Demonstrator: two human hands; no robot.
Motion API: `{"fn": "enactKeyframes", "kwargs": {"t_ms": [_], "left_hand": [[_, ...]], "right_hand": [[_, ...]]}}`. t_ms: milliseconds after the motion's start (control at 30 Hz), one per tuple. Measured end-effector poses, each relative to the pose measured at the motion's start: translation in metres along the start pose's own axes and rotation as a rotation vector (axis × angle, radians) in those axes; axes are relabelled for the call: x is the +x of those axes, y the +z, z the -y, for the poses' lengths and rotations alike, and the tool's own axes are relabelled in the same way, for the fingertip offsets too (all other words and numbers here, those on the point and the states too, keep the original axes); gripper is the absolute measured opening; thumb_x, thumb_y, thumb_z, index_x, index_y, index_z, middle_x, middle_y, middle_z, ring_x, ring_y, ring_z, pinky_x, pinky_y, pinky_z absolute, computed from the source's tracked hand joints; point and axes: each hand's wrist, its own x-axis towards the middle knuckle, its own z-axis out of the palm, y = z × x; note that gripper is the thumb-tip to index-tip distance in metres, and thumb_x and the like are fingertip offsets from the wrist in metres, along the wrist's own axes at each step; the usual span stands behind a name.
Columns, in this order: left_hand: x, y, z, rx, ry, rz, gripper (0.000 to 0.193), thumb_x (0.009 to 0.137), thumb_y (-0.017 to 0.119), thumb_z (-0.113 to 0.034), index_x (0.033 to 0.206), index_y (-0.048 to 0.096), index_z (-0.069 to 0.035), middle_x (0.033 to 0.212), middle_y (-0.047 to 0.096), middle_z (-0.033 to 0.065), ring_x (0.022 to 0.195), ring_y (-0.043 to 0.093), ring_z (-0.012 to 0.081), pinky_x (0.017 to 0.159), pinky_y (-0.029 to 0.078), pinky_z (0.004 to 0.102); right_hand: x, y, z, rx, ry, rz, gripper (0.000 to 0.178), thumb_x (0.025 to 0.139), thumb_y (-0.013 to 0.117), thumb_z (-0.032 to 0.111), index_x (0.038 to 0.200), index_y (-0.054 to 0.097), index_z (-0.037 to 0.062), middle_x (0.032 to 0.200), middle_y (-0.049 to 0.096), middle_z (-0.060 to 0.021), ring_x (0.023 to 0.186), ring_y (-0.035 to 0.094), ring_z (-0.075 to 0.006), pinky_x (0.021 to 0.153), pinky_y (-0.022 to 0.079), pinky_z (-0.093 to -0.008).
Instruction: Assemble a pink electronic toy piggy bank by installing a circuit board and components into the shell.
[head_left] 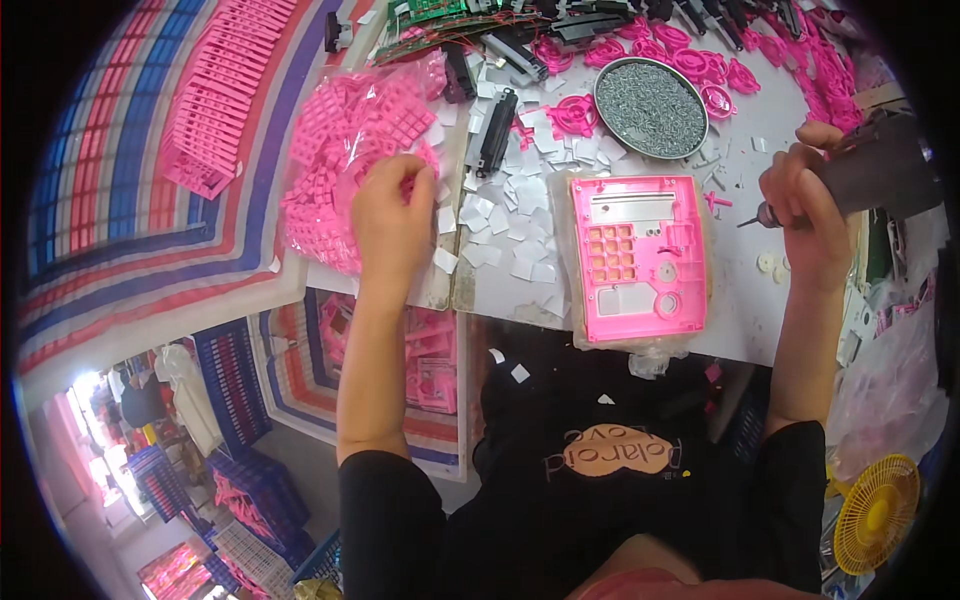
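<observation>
My left hand (393, 215) is at a clear plastic bag full of pink keypad pieces (325, 215). Its fingers are curled together against the pieces, and what they pinch is mostly hidden. In my right hand (815, 205) is a dark power screwdriver (880, 170), its thin bit pointing left above the table. Between my hands a pink plastic casing (645, 268) lies on a wrapped pad at the table's near edge. Its inside faces up, showing a grid of square key openings, a white window strip and round openings.
A round metal dish of small screws (650, 108) stands beyond the casing. White paper squares (515, 225) lie scattered to its left. Pink round parts (715, 68), black parts (496, 132) and green circuit boards (430, 12) crowd the back. A row of pink parts (225, 95) rests on striped sheeting at left.
</observation>
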Motion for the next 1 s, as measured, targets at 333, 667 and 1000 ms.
{"fn": "enactKeyframes", "kwargs": {"t_ms": [333, 667, 1000], "left_hand": [[-0.06, 0.01, -0.052, -1.552, -0.444, 0.317, 0.011, 0.103, 0.054, -0.011, 0.107, 0.058, -0.001, 0.108, 0.068, 0.0124, 0.095, 0.068, 0.0171, 0.08, 0.059, 0.0309], [-0.108, 0.028, -0.091, -1.628, -0.737, 0.554, 0.015, 0.103, 0.054, -0.013, 0.109, 0.056, 0.0, 0.112, 0.065, 0.0121, 0.101, 0.066, 0.0197, 0.085, 0.058, 0.0354], [-0.111, 0.032, -0.081, -0.466, 0.193, 0.288, 0.023, 0.083, 0.067, 0.005, 0.105, 0.064, 0.0, 0.109, 0.065, 0.0144, 0.096, 0.063, 0.0252, 0.084, 0.052, 0.0366]], "right_hand": [[-0.059, 0.035, 0.013, -0.86, -0.533, -0.092, 0.058, 0.077, 0.075, -0.001, 0.13, 0.052, 0.0051, 0.127, 0.058, -0.0184, 0.116, 0.056, -0.0315, 0.099, 0.045, -0.0443], [-0.067, 0.095, -0.006, -0.851, -0.482, 0.466, 0.039, 0.068, 0.079, 0.01, 0.106, 0.07, 0.0124, 0.114, 0.064, -0.0061, 0.097, 0.058, -0.0277, 0.079, 0.05, -0.0383], [-0.041, 0.063, -0.031, -0.552, 0.51, 0.446, 0.016, 0.086, 0.07, 0.01, 0.099, 0.069, 0.0002, 0.076, 0.067, -0.0103, 0.065, 0.066, -0.0186, 0.063, 0.053, -0.0306]]}}
